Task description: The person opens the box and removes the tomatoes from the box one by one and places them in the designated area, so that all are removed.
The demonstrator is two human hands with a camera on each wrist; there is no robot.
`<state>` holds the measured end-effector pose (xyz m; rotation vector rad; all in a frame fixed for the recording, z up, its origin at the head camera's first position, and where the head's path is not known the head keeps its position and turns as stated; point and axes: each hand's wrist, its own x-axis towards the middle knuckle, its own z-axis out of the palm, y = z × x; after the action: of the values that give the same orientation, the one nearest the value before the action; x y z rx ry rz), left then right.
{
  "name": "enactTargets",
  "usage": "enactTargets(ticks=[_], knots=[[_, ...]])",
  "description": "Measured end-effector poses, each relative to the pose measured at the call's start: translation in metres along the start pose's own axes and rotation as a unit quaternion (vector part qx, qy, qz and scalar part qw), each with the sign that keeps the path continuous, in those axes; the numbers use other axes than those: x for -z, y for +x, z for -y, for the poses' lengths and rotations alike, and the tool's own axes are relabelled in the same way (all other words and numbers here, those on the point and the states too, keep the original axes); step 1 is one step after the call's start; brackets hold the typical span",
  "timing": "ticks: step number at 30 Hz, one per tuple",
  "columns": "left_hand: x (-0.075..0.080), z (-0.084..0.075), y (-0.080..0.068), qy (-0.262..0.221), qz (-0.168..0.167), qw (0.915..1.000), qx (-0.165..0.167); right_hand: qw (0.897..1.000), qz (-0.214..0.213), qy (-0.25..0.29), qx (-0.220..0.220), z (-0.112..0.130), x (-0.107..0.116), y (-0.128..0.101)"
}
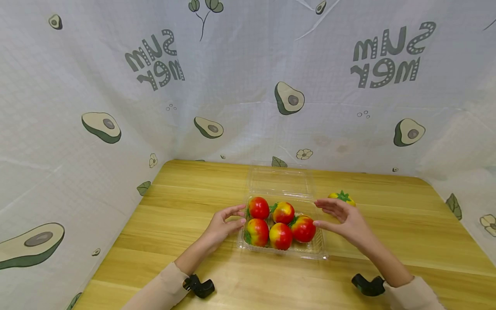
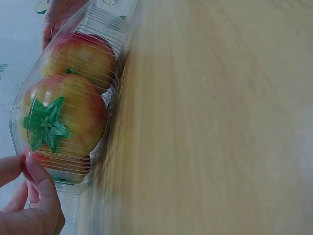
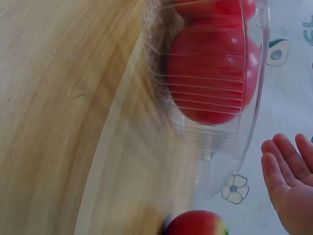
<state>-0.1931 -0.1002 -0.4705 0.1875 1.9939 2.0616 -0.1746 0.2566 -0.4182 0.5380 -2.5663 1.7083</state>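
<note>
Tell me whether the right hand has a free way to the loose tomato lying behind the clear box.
Probably yes. The right hand hovers open beside the clear box, and the loose tomato lies just behind it on bare table with nothing between them.

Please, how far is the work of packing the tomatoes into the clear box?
Done: five tomatoes sit in the clear box. In hand: the left hand touches the box's left edge; the right hand is open beside its right edge, apparently not touching. Left: one tomato lies on the table behind the right hand, and the lid stands open.
</note>
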Motion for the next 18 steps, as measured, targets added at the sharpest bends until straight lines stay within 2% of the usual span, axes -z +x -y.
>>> enactTargets(ticks=[9, 18], knots=[[0.0, 0.0, 0.0, 0.003, 0.0, 1.0, -0.002, 0.999, 0.017, -0.039, 0.019, -0.004, -0.011, 0.005], [0.0, 0.0, 0.0, -0.002, -0.001, 1.0, 0.001, 0.997, 0.008, -0.075, 0.035, -0.008, -0.02, 0.005]])
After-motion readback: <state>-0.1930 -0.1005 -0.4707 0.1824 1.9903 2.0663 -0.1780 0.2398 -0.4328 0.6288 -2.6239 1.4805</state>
